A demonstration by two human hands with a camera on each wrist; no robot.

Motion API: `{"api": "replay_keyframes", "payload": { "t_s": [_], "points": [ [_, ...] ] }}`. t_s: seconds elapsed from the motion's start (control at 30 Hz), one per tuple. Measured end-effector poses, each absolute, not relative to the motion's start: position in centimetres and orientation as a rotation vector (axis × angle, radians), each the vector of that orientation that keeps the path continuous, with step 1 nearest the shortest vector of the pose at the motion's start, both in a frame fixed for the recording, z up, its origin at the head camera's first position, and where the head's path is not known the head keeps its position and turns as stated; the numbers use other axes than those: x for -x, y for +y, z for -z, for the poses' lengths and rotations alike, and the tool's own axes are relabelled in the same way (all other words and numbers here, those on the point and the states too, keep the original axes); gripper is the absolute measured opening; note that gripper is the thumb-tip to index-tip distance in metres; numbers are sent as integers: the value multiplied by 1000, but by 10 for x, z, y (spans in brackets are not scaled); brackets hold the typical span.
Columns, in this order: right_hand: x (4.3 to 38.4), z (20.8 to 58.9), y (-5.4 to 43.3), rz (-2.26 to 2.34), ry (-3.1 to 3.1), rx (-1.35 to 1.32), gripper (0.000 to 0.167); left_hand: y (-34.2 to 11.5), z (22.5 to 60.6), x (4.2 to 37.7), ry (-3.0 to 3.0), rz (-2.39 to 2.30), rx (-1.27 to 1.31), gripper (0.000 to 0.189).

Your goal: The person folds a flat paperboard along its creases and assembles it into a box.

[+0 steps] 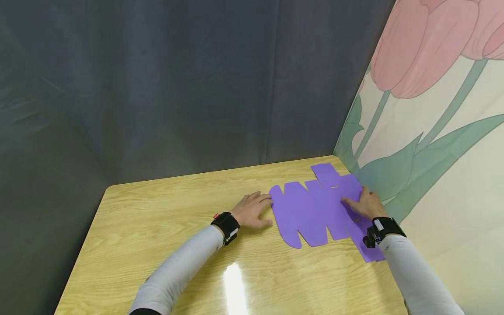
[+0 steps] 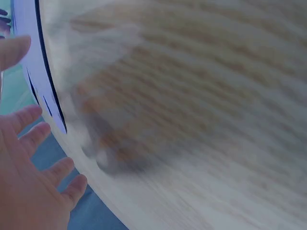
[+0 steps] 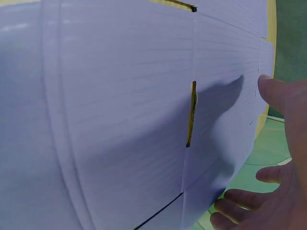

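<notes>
A purple die-cut box blank (image 1: 303,214) lies unfolded on the wooden table, with notched flaps along its near and far sides. My left hand (image 1: 252,212) is spread beside its left end, fingertips right at the edge. In the left wrist view those fingers (image 2: 36,136) are apart, with the blank (image 2: 36,52) past them. Over the blank's right part is my right hand (image 1: 366,204), thumb across the purple surface and fingers toward the wall side. The right wrist view shows its fingers extended, along with fold lines and a narrow slot (image 3: 192,112) in the blank.
The wooden table (image 1: 157,227) has a dark curtain (image 1: 197,87) behind it. A wall with a tulip picture (image 1: 413,183) stands close along the right side, right by the blank. A bright light reflection (image 1: 235,286) shows on the near tabletop.
</notes>
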State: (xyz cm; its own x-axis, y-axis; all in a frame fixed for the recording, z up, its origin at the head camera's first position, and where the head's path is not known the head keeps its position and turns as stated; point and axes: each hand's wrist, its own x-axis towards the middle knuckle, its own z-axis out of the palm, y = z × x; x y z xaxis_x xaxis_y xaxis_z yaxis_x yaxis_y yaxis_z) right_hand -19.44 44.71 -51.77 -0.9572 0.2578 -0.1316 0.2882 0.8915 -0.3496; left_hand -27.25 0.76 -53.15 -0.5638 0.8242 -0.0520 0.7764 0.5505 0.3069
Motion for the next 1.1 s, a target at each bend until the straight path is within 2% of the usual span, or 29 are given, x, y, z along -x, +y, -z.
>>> {"api": "replay_keyframes", "payload": {
  "t_s": [0.2, 0.6, 1.1],
  "points": [
    [194, 523, 445, 512, 2970, -480, 108, 14, 536, 268, 2582, -298, -1368, 83],
    [197, 531, 444, 665, 2909, -634, 123, 18, 543, 262, 2591, -282, -1387, 80],
    [220, 529, 429, 770, 2938, -653, 130, 1, 549, 255, 2592, -270, -1487, 80]
  ]
}}
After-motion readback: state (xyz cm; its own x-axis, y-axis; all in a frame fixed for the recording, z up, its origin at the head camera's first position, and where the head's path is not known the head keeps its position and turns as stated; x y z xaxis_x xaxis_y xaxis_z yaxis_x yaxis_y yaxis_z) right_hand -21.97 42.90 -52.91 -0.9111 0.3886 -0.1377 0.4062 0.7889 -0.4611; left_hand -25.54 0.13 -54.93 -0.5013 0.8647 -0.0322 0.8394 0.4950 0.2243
